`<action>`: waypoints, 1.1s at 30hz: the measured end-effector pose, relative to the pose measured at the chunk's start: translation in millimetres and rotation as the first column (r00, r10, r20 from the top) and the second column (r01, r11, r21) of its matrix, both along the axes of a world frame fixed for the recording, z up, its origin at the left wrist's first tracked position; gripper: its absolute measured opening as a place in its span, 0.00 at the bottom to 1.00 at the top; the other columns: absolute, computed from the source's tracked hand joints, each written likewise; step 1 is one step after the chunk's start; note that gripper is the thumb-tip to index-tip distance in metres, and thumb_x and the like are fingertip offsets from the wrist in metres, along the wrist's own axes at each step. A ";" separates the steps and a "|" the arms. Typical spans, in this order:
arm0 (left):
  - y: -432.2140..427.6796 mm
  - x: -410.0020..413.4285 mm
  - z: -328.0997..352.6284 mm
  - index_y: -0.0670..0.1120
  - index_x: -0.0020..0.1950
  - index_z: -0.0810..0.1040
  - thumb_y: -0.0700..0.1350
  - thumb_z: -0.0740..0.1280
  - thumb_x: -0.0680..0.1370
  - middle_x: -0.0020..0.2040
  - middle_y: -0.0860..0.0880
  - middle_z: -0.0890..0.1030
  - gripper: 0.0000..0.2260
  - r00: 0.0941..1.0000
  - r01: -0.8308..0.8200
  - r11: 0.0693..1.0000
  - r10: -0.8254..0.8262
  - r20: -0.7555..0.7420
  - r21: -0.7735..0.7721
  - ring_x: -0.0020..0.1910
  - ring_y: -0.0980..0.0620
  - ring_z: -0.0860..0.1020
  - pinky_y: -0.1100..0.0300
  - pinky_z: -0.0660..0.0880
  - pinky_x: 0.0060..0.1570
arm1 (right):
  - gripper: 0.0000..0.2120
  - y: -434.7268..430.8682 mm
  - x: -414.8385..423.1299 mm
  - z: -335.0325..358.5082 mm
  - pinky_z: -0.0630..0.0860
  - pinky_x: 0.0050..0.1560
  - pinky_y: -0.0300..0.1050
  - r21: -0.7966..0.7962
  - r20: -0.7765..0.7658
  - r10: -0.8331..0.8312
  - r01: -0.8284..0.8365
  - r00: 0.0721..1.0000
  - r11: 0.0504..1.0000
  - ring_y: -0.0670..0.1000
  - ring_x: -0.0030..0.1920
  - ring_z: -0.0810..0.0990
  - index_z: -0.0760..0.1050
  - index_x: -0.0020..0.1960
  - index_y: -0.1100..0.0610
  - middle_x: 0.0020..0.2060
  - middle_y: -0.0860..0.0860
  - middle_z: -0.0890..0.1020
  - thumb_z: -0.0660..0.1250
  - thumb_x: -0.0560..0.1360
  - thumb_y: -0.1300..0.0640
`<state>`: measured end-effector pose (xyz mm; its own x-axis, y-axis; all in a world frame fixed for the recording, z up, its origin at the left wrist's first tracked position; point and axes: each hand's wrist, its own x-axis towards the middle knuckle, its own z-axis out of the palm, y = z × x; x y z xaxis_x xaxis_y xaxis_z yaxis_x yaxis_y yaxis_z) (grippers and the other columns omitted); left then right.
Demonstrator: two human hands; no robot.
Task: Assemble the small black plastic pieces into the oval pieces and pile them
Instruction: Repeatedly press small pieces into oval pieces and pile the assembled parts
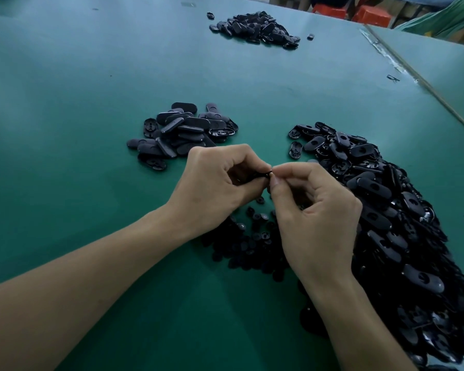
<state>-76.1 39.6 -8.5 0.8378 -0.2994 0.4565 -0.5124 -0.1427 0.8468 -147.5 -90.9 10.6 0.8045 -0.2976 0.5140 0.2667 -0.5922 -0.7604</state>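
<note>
Left hand point(214, 183) and right hand point(314, 210) together above table point(91, 103) — both pinch one black piece point(265, 174), kind unclear; oval pieces point(386, 210) heaped toward right edge.

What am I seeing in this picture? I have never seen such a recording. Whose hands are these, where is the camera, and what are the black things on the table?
There is no machine here: a person works with bare hands. The single camera sits on their head and looks down. The left hand and right hand meet and pinch a black piece, mostly hidden by the fingers. On the green table lie a big heap of oval pieces at the right, small round pieces under the hands, a smaller pile just ahead, and another pile far away.
</note>
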 end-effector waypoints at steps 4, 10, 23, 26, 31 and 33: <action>-0.1 -0.9 -0.1 0.43 0.45 0.86 0.35 0.77 0.72 0.38 0.50 0.86 0.05 1.000 0.029 1.000 -0.029 0.005 0.001 0.35 0.52 0.84 0.59 0.82 0.39 | 0.10 -1.4 0.8 -0.3 0.75 0.38 0.30 0.014 -0.006 -0.018 0.018 1.000 1.000 0.44 0.38 0.83 0.81 0.46 0.48 0.35 0.40 0.83 0.72 0.75 0.63; -0.9 -0.5 0.0 0.45 0.44 0.86 0.35 0.77 0.72 0.38 0.50 0.86 0.06 0.999 0.044 0.999 -0.044 -0.010 -0.024 0.35 0.51 0.84 0.59 0.81 0.38 | 0.08 -9.8 4.9 -2.4 0.77 0.47 0.35 -0.029 -0.075 -0.031 0.029 0.997 0.999 0.42 0.48 0.81 0.82 0.54 0.49 0.48 0.43 0.81 0.72 0.77 0.58; 0.5 2.3 2.7 0.50 0.47 0.82 0.38 0.75 0.73 0.43 0.50 0.86 0.09 0.985 0.139 0.981 -0.151 -0.085 -0.132 0.39 0.55 0.84 0.60 0.81 0.42 | 0.10 -23.0 7.7 -1.0 0.82 0.46 0.44 0.164 -0.142 0.166 -0.143 0.976 0.976 0.48 0.42 0.85 0.82 0.49 0.44 0.40 0.43 0.86 0.71 0.78 0.60; 0.8 3.2 1.4 0.51 0.44 0.83 0.39 0.75 0.73 0.44 0.48 0.86 0.07 0.985 0.131 0.979 -0.146 -0.090 -0.159 0.41 0.49 0.85 0.52 0.83 0.43 | 0.10 -23.3 7.7 -0.8 0.81 0.44 0.43 0.208 -0.139 0.185 -0.154 0.973 0.966 0.48 0.40 0.86 0.83 0.49 0.46 0.39 0.45 0.86 0.71 0.78 0.61; 1.1 3.7 2.2 0.52 0.45 0.85 0.40 0.74 0.74 0.44 0.48 0.86 0.07 0.980 0.155 0.972 -0.174 -0.097 -0.174 0.40 0.49 0.85 0.58 0.81 0.40 | 0.09 -26.0 8.0 1.1 0.80 0.42 0.39 0.272 -0.158 0.227 -0.179 0.961 0.946 0.48 0.39 0.86 0.83 0.49 0.48 0.39 0.46 0.87 0.71 0.77 0.61; 1.1 3.6 2.3 0.52 0.45 0.84 0.39 0.74 0.74 0.43 0.48 0.86 0.07 0.980 0.160 0.974 -0.175 -0.090 -0.160 0.39 0.49 0.85 0.59 0.81 0.38 | 0.08 -26.9 7.6 2.1 0.80 0.41 0.36 0.301 -0.165 0.246 -0.189 0.955 0.935 0.47 0.39 0.86 0.84 0.48 0.48 0.39 0.46 0.87 0.72 0.77 0.62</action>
<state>-72.6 40.7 -6.2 0.8263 -0.3737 0.4215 -0.4275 0.0713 0.9012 -139.8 -117.7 12.7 0.9418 -0.2123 0.2606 0.1931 -0.2928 -0.9365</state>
